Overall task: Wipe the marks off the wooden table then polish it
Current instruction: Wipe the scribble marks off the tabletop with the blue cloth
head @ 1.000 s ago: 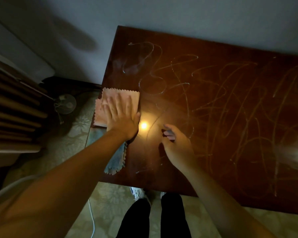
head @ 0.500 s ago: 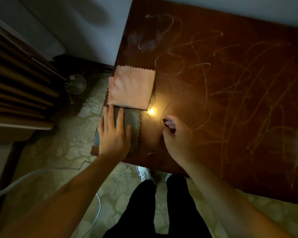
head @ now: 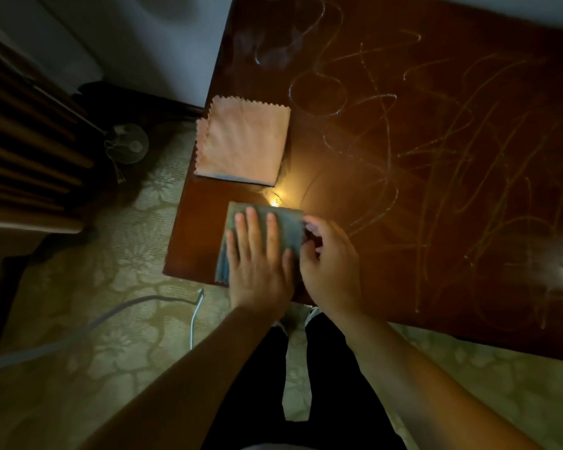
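wooden table [head: 436,190] marked | left hand [head: 257,264] flat on grey cloth [head: 290,232] | right hand [head: 330,264] pinches its edge

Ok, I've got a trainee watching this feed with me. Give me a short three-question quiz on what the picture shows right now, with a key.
1. True or false: the left hand lies flat, fingers straight, on the grey-blue cloth.
2. Which cloth lies untouched, farther from the person? A) the pink cloth B) the grey-blue cloth C) neither
3. Fill in: the scribbled marks on the wooden table are ____ wiped off.

Key:
1. True.
2. A. It sits folded by the table's left edge, apart from both hands; the right hand has its curled fingers at the grey-blue cloth's right edge.
3. Not yet; they cover most of the top.
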Action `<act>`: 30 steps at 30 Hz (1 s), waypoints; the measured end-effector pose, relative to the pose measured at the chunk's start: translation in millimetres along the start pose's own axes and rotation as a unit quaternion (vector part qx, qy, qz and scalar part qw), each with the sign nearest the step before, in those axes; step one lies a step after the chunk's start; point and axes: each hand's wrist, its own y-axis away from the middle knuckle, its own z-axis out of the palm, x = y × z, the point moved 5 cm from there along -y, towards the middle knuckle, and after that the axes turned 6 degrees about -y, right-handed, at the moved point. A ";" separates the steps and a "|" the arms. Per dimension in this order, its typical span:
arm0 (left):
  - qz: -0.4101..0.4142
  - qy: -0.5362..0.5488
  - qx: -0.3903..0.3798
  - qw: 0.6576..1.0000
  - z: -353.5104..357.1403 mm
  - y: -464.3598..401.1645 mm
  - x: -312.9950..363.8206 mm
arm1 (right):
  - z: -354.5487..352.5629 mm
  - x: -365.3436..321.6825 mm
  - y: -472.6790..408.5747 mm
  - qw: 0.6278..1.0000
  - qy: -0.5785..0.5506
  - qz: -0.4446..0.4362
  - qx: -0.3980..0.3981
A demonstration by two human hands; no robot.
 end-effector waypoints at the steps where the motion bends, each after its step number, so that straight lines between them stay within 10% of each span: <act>1: 0.005 0.013 -0.010 1.000 0.6 0.5 9.8 | -1.0 -0.3 1.8 1.000 0.021 -0.018 0.013; 7: 0.000 0.244 0.049 0.969 -41.5 7.6 -14.5 | 12.0 -15.7 7.4 0.978 0.135 -0.160 -0.002; 14: -0.056 0.130 0.037 0.989 -40.9 12.8 -72.9 | 88.3 -12.9 11.9 0.891 0.356 -0.236 -0.156; 30: 0.016 0.018 0.043 0.999 -24.0 -36.9 -55.7 | 49.0 31.6 -13.3 0.919 0.362 -0.140 -0.067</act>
